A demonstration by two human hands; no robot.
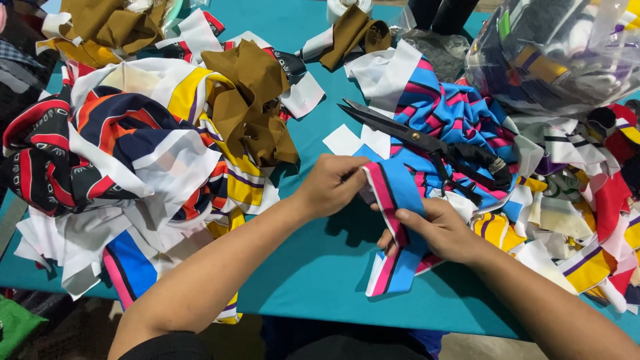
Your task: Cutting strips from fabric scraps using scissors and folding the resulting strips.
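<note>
Blue-pink strip (pixel 395 200) is pinched at its top by left hand (pixel 331 185), clamped lower by right hand (pixel 441 233), kept taut; shears (pixel 407 133) lie just beyond, within reach

Teal table (pixel 333 267) under heaped fabric scraps (pixel 153 153), black shears (pixel 400 130), a clear bag (pixel 553 53).

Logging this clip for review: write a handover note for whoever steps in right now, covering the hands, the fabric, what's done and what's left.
Left hand pinches the top edge of a blue, pink and white striped fabric strip. Right hand grips its middle against the teal table. Black scissors lie unused on the matching striped pile behind. Mixed scrap heaps sit left and right. The strip is in hand, not yet set down; both heaps look unsorted.
</note>
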